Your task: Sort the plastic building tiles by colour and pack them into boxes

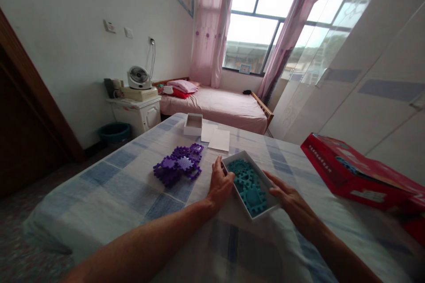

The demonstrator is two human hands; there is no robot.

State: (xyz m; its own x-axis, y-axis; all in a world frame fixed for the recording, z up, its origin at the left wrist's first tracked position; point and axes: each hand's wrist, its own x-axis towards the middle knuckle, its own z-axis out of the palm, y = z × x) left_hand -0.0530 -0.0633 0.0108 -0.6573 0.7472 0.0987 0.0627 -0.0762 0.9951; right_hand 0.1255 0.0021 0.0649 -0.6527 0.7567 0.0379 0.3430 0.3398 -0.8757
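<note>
A white open-topped box (269, 184) is held between my two hands, a little tilted. Inside it lie several teal notched plastic pieces (253, 196), like interlocking building plates. My left hand (219, 185) grips the box's left wall, thumb over the rim. On the opposite wall my right hand (281, 190) is closed, its thumb also at the rim. To the left of my left hand, a loose heap of purple notched pieces (168, 163) rests on the checked cloth (126, 190).
Farther back on the cloth stand another white box (193, 124) and two white sheets or cards (219, 139), partly overlapping. A large red box (348, 181) sits at the right. Beyond are a bed (226, 106), a cabinet with a fan (138, 78), and a bin (114, 132) on the floor.
</note>
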